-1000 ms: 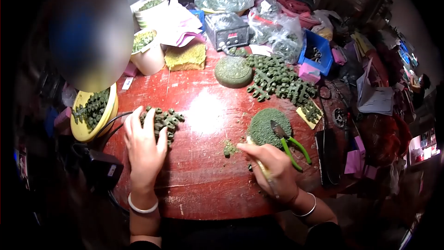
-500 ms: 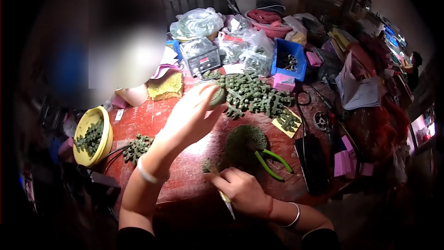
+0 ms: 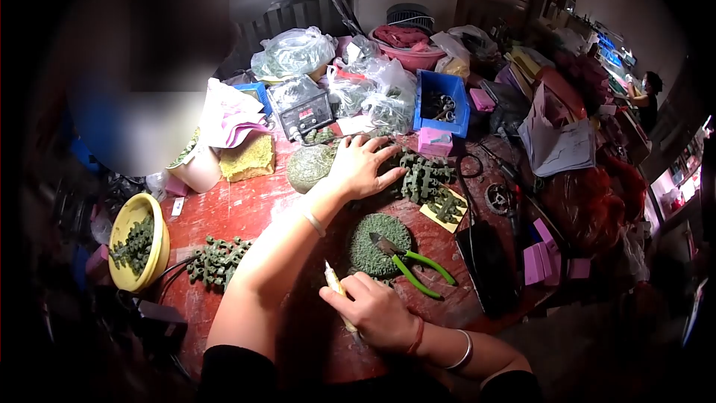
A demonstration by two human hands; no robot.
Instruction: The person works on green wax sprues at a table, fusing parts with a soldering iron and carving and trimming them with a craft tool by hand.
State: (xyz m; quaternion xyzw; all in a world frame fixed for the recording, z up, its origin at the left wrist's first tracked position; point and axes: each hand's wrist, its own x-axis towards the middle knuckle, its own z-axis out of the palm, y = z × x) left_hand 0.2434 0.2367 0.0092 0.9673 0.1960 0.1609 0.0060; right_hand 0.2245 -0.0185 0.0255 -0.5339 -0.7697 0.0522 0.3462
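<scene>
My left hand (image 3: 365, 168) is stretched out with its fingers spread, palm down on a heap of dark green branching pieces (image 3: 424, 175), hiding part of it. Beside its wrist sits a round, mottled green lump (image 3: 312, 168). Near the table's front edge, my right hand (image 3: 377, 313) is closed around a slim pen-like tool (image 3: 333, 277) with a pale pointed end. Just beyond that hand, green-handled pliers (image 3: 414, 269) lie partly on a round, rough green pad (image 3: 379, 242). Another cluster of green pieces (image 3: 218, 263) lies left of my left forearm.
A yellow bowl (image 3: 160, 242) of green pieces stands at left. Toward the back are a control box (image 3: 306, 114), plastic bags (image 3: 294, 52), a blue bin (image 3: 455, 116) and a yellow sponge (image 3: 247, 158). Pink blocks (image 3: 543, 257) and a black device (image 3: 485, 269) lie right.
My left hand has moved from beside the round lump onto the green heap, fingers spreading. The tool in my right hand has changed angle. The small green piece near its upper end no longer shows there.
</scene>
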